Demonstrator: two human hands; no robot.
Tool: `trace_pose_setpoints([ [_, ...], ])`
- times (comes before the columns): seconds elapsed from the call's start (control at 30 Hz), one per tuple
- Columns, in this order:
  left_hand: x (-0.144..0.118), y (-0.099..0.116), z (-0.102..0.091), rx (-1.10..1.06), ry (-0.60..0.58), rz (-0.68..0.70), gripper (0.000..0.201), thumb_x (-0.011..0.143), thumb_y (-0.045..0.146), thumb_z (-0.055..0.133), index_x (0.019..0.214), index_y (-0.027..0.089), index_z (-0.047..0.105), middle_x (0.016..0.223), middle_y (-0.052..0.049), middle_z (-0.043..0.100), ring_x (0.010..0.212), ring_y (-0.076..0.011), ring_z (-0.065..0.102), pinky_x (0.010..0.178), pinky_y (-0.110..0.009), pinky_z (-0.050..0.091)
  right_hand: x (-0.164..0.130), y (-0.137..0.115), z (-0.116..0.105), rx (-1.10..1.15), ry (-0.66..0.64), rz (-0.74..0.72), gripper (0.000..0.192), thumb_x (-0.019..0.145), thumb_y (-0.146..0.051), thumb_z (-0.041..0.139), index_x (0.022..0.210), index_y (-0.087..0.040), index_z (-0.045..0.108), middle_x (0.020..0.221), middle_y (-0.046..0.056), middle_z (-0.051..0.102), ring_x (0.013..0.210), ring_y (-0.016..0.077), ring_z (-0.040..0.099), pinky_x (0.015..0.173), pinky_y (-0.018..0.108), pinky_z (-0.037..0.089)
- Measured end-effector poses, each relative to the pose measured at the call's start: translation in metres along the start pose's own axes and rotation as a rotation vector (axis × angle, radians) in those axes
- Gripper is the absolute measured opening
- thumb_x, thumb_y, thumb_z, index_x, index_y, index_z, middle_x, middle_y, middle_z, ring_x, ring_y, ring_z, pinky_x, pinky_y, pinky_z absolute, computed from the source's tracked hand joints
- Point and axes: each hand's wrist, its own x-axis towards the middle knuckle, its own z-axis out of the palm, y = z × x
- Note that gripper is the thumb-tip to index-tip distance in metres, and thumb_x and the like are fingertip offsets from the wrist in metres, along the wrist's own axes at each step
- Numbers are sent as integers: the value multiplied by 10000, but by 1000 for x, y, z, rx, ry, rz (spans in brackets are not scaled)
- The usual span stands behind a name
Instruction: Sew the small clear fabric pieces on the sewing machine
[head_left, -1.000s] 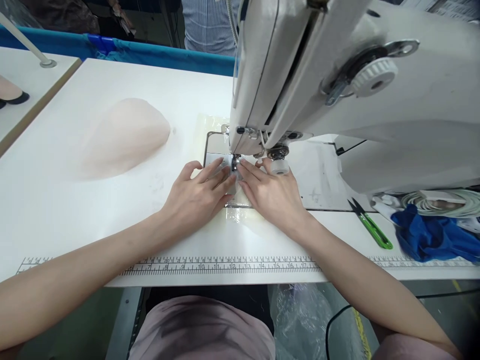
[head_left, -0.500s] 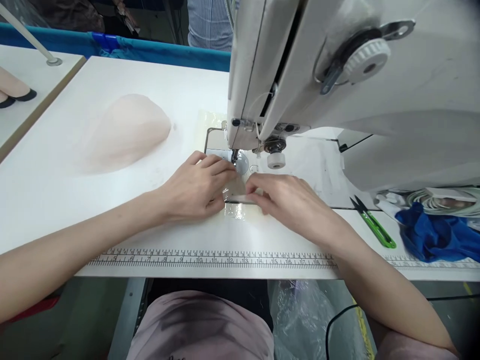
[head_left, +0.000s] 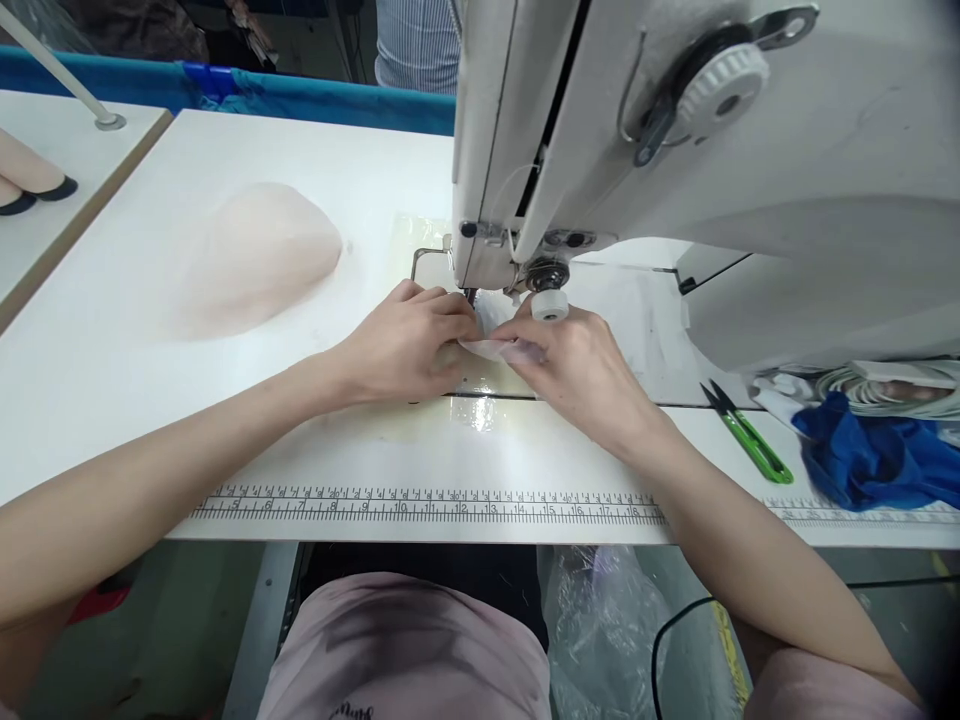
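Observation:
A thin, pale, see-through strip of material (head_left: 495,349) stretches between my hands just in front of the presser foot (head_left: 470,296) of a white sewing machine (head_left: 675,170). My left hand (head_left: 416,340) lies left of the foot, fingers curled together at the strip's left end. Its fingertips are partly hidden. My right hand (head_left: 574,360) pinches the right end between thumb and fingers, under the machine's white knob (head_left: 550,305). The needle tip is hidden behind my left fingers.
Green thread snips (head_left: 750,435) lie to the right, beside a crumpled blue cloth (head_left: 877,450). A printed ruler (head_left: 450,507) runs along the front edge of the table (head_left: 300,450). Pale rounded pieces (head_left: 34,175) rest at far left. A person in a striped shirt (head_left: 418,45) is beyond.
My right hand has moved up and away from me, closer to the needle area, lifting the strip's right end. My left hand has shifted slightly forward. The view has tilted a little.

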Motion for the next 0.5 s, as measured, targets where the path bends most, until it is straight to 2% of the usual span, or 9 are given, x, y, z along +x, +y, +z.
trace_pose_setpoints([
  [0.13, 1, 1, 5, -51, 73, -81, 292, 926, 292, 449, 946, 180, 719, 1018, -60, 691, 945, -232, 618, 856, -401, 406, 0, 0, 6, -92, 95, 22, 408, 965, -522, 497, 936, -225, 774, 767, 30, 684, 554, 118, 528, 536, 254, 303],
  [0.27, 1, -2, 1, -167, 63, -100, 349, 965, 291, 424, 871, 189, 744, 1021, -54, 693, 935, -218, 615, 857, -387, 438, 1, 0, 7, -105, 45, 34, 586, 963, -625, 389, 871, -187, 766, 680, 29, 667, 528, 115, 512, 522, 260, 269],
  [0.4, -6, -5, -1, -178, 79, -78, 361, 962, 280, 461, 759, 190, 746, 1039, -57, 678, 908, -203, 594, 839, -382, 448, 0, 0, 6, -102, 70, 8, 565, 960, -626, 403, 859, -211, 773, 685, 14, 669, 519, 106, 502, 504, 267, 247],
  [0.5, -15, -7, 6, -49, 147, 16, 306, 965, 286, 495, 844, 215, 767, 1060, -61, 674, 935, -219, 574, 827, -402, 433, -2, -2, 5, -170, 76, -70, 431, 976, -522, 477, 864, -229, 773, 755, 8, 709, 610, 129, 564, 515, 280, 270],
])
